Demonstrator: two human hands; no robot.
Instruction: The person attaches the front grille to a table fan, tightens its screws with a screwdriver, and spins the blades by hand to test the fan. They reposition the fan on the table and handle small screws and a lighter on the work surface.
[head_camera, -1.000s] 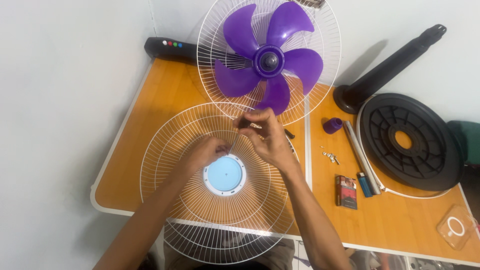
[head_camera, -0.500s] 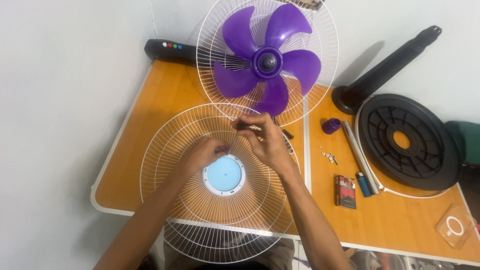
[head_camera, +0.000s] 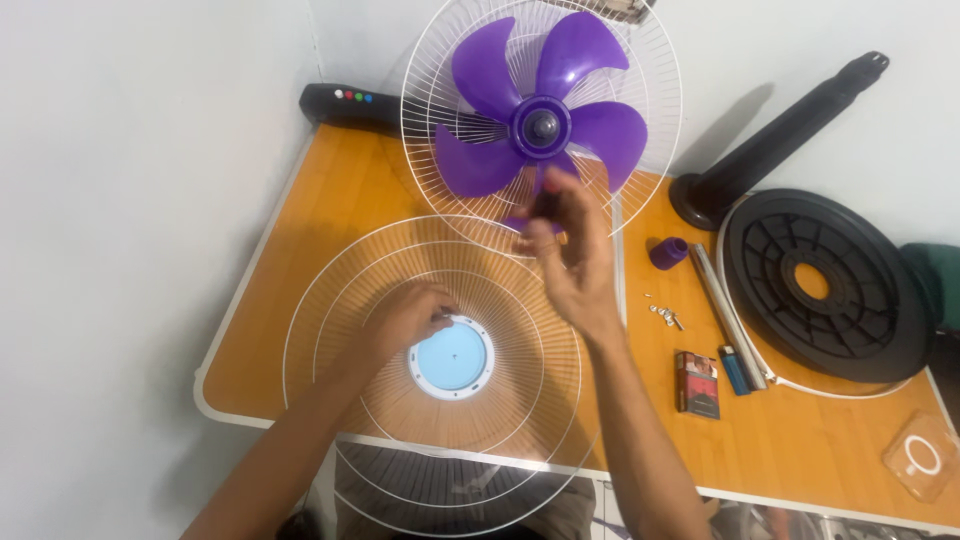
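Head cam: my left hand (head_camera: 405, 318) lies flat, fingers spread, on the white wire fan guard (head_camera: 330, 330), while my right hand (head_camera: 570, 250), nearer the purple-bladed fan (head_camera: 541, 125), pinches something small I can't make out.

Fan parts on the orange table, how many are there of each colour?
Purple: 2, the blade and a small cap
White: 2, the rear grille and the front grille
Black: 2, the round base and the stand pole
Total: 6

purple fan blades (head_camera: 545, 125) | white wire grille (head_camera: 440, 370) | orange table (head_camera: 800, 440)
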